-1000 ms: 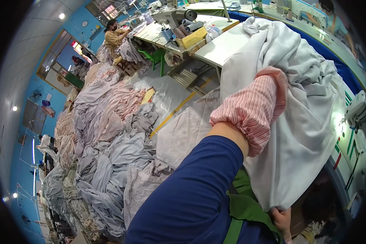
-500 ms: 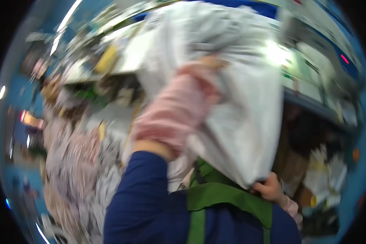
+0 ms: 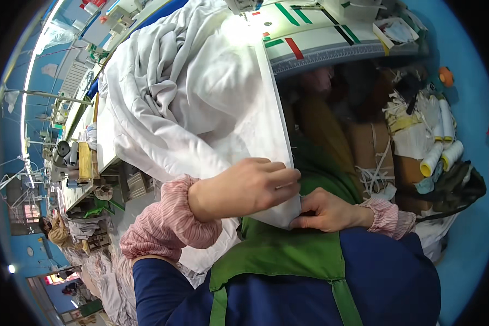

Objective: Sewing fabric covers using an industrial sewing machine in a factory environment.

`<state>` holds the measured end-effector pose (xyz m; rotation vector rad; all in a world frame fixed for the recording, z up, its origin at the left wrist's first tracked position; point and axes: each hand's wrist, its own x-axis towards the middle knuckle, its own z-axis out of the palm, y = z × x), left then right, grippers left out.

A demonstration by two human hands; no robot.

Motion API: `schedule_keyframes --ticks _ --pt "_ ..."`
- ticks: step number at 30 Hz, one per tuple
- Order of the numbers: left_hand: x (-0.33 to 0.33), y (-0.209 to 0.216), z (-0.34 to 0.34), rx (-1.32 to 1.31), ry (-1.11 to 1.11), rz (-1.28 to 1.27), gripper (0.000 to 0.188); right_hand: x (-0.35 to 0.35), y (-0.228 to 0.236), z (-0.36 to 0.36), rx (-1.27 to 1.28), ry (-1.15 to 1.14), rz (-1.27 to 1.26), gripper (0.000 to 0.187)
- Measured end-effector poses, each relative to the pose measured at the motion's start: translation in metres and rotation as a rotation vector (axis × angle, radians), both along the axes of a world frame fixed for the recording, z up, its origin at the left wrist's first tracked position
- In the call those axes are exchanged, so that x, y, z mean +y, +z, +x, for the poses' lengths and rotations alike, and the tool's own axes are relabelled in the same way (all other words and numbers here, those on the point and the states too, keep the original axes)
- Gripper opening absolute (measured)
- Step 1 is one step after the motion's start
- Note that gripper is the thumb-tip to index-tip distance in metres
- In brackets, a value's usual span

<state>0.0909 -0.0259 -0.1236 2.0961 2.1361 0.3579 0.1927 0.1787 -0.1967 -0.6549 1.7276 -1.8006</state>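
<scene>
A large white cloth (image 3: 217, 103) spreads from the sewing table down to my lap, with its right edge running straight from under the lit machine head (image 3: 243, 5) to my hands. My left hand (image 3: 250, 187) lies over that edge, fingers curled closed on the fabric. Just to its right, my right hand (image 3: 327, 211) pinches the cloth's near corner between thumb and fingers. Loose folds are bunched on the left part of the cloth. My green apron (image 3: 282, 255) lies beneath both hands.
The table's curved front edge (image 3: 331, 57) carries a ruler strip and coloured tape marks. Several thread cones (image 3: 443, 141) and scraps stand at the right, near a cardboard box (image 3: 369, 146). A heap of pale fabric (image 3: 106, 282) lies on the lower left.
My left hand has come down from high on the cloth to its edge beside my right hand. The view has turned, and the cloth now lies further left.
</scene>
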Motion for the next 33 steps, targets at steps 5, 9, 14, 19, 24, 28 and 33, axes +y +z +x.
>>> schedule_keyframes --ticks 5,9,14,19,24,28,33 --pt "0.012 0.006 0.007 -0.060 -0.080 -0.041 0.028 0.006 0.001 0.000 0.093 0.015 0.034 0.011" --pt "0.021 0.010 0.003 -0.135 -0.126 -0.078 0.015 0.023 0.014 -0.035 0.807 -0.376 0.084 0.021" --pt "0.024 -0.001 -0.002 -0.168 -0.185 -0.111 0.012 0.023 0.005 -0.078 1.313 -0.312 0.308 0.022" --pt "-0.002 -0.029 -0.087 -0.296 0.521 0.249 0.027 0.033 -0.030 -0.071 1.097 -0.569 0.327 0.020" --pt "-0.057 -0.086 -0.191 0.253 1.160 0.183 0.052 0.030 -0.049 -0.085 0.978 -0.522 0.322 0.021" --pt "-0.077 -0.107 -0.223 0.197 1.170 0.144 0.063 0.032 -0.049 -0.110 0.940 -0.525 0.328 0.020" --pt "-0.072 -0.094 -0.259 0.137 1.208 0.058 0.065 0.033 -0.048 -0.144 0.913 -0.516 0.317 0.022"
